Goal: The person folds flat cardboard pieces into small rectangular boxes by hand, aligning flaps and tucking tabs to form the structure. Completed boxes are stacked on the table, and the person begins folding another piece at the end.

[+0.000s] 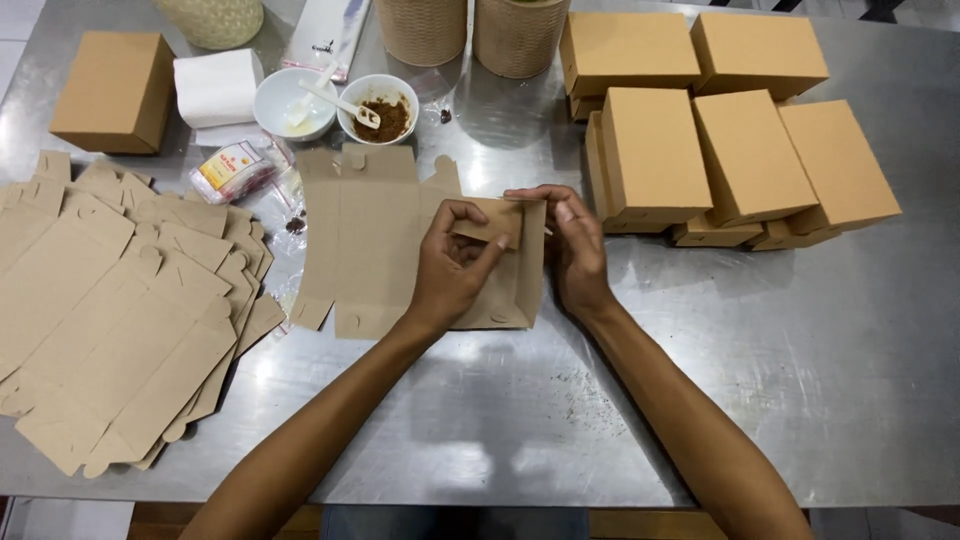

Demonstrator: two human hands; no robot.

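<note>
A flat brown cardboard box blank (370, 235) lies in the middle of the steel table (800, 380), its right part folded upward. My left hand (450, 268) pinches a small side flap (490, 222) on that raised part. My right hand (575, 245) grips the upright right wall of the same blank, fingers curled over its top edge. Both hands touch the cardboard close together.
A pile of flat blanks (110, 310) covers the left side. Several folded brown boxes (720, 130) stand stacked at the right rear, one more box (112, 90) at far left. Two white bowls (335, 103), a napkin stack (215, 88), a small packet (232, 170) and woven containers (470, 30) sit behind.
</note>
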